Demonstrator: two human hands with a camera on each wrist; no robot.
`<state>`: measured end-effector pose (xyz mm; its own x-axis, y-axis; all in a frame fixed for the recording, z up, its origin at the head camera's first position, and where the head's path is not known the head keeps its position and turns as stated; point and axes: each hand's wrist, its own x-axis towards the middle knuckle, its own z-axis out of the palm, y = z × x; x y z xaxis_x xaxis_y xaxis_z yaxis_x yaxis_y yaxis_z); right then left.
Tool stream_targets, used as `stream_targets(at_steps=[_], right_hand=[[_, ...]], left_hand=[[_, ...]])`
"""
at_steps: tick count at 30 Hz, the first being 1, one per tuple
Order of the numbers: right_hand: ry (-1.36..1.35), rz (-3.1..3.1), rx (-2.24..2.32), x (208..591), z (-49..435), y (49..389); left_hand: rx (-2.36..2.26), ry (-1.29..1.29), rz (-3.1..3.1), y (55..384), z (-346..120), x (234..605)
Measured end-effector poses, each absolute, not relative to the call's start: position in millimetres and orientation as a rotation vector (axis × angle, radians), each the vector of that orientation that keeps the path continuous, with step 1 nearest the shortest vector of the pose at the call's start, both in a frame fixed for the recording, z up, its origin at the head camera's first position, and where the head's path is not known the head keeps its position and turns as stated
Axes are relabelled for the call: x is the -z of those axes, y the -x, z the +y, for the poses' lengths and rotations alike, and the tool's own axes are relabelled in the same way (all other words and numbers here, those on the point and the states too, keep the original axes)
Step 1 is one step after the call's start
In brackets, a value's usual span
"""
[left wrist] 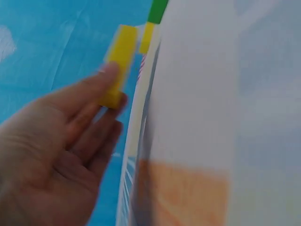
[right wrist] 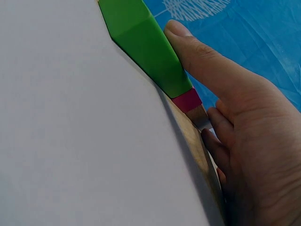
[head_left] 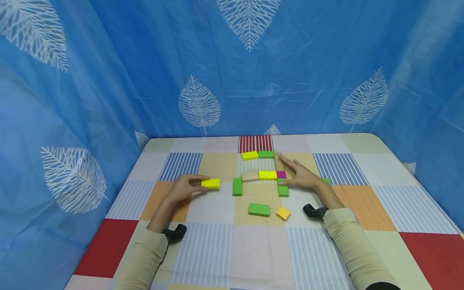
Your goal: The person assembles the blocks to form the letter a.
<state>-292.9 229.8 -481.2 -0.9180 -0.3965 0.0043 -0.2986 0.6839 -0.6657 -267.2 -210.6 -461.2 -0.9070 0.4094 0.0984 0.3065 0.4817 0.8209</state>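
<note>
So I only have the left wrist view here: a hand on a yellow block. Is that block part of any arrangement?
Observer: No. In the head view the yellow block lies apart, left of the grouped blocks, pinched by the left hand.
Operator: And the other hand?
Observer: The right hand lies flat, fingers straight, against a tan block beside a magenta block.
Operator: Any loose pieces?
Observer: A green block and a small orange cube lie nearer the person, untouched.

You've got five green blocks point(head_left: 259, 209), three yellow blocks point(head_left: 210, 183), two plain wooden blocks point(head_left: 249, 176), one magenta point(head_left: 281, 175), one orange point(head_left: 283, 213).
</note>
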Motion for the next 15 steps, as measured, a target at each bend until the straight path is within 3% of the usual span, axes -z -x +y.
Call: stream_targets(at_steps=[6,15], right_hand=[[0.555,2.748,1.055,481,230,291],[0.567,2.759,1.047,482,230,294]], left_hand=[[-1.498,-0.719,2.618,260,-159,445],[-1.251,-1.072,2.648,256,-81,448]])
